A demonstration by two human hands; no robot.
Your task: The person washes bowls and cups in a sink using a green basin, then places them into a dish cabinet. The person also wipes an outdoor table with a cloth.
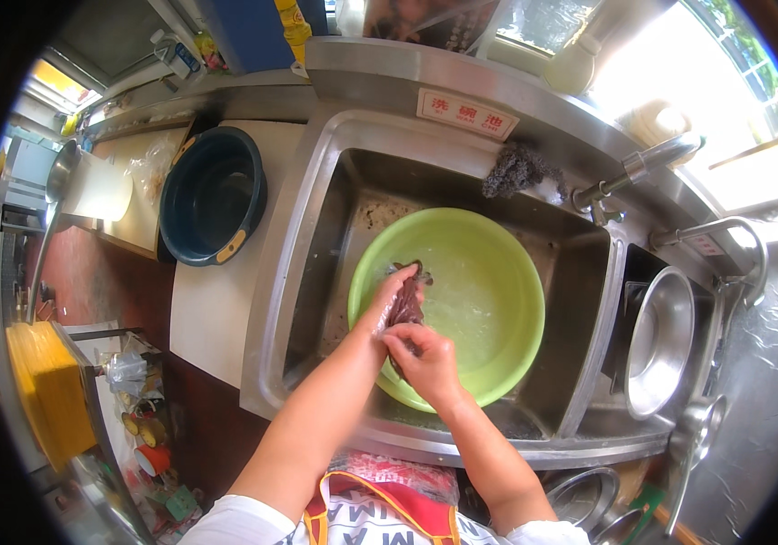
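Note:
A limp, glossy reddish-brown piece of raw food, perhaps squid or meat, is held between my two hands above a light green plastic basin. My left hand grips it along its length, with a darker frilled end showing past the fingertips. The fingers of my right hand pinch its lower end near my left wrist. Cloudy water lies in the basin, which stands in a stainless steel sink. Part of the piece is hidden by my hands.
A dark blue tub stands on a white board left of the sink. A grey scouring pad and a faucet are at the back right. A steel bowl leans in the smaller right basin. A ladle lies at the right edge.

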